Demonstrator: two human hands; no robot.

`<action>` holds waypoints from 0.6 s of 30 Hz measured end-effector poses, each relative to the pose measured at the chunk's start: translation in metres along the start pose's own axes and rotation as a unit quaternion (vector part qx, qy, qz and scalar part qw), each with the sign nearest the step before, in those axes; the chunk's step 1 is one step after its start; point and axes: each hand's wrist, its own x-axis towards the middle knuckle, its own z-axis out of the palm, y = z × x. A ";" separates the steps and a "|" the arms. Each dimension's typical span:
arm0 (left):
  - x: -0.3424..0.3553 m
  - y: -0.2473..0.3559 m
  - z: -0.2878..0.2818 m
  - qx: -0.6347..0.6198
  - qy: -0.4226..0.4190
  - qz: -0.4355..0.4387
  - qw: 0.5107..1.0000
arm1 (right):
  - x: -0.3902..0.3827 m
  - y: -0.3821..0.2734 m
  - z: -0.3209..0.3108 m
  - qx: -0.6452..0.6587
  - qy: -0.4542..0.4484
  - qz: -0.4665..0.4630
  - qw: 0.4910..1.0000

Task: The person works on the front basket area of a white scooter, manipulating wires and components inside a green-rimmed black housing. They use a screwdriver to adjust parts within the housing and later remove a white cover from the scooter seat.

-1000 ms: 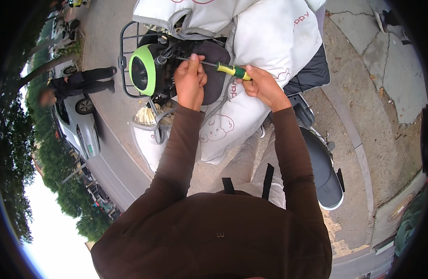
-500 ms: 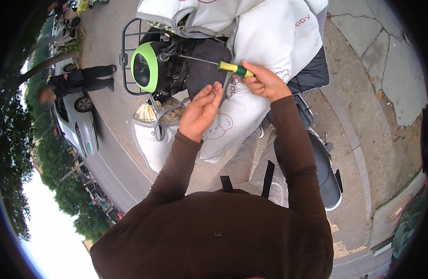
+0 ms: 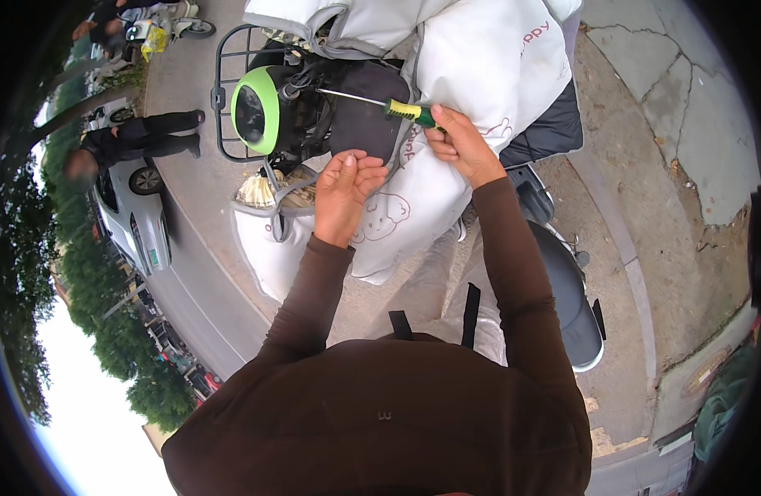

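Note:
My right hand (image 3: 459, 140) grips a yellow-and-green screwdriver (image 3: 406, 110); its metal shaft runs left, its tip among dark cables (image 3: 302, 87) beside the scooter's lime-rimmed display housing (image 3: 273, 107). Below the shaft, apart from it, my left hand (image 3: 346, 198) has its fingers curled, thumb near the forefinger; anything between them is too small to make out. Around and under both hands lies a white padded cover (image 3: 463, 62) with pink drawings, draped over the scooter.
A black wire basket (image 3: 222, 99) fronts the scooter; its seat (image 3: 566, 293) is at right. A person in dark clothes (image 3: 145, 132) stands beside a silver car (image 3: 124, 215). More people and scooters (image 3: 182, 25) are at upper left. Cracked pavement (image 3: 670, 107) lies right.
My left hand has dropped away from the screwdriver's shaft, moving lower, its fingers now curled below it. My right hand still grips the handle, shifted slightly upward.

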 end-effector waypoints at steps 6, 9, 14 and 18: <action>0.008 -0.001 -0.004 0.020 -0.023 0.049 0.998 | 0.006 -0.018 0.002 0.062 0.019 0.141 0.988; 0.009 0.009 0.004 0.000 -0.024 0.039 0.999 | -0.005 -0.018 0.006 0.046 0.039 0.095 0.994; 0.013 0.015 0.001 -0.054 0.023 0.049 0.997 | -0.062 0.006 0.019 0.000 0.088 -0.040 0.995; 0.016 0.020 0.007 -0.167 0.030 0.038 0.985 | -0.082 0.028 0.026 -0.067 0.105 -0.087 0.988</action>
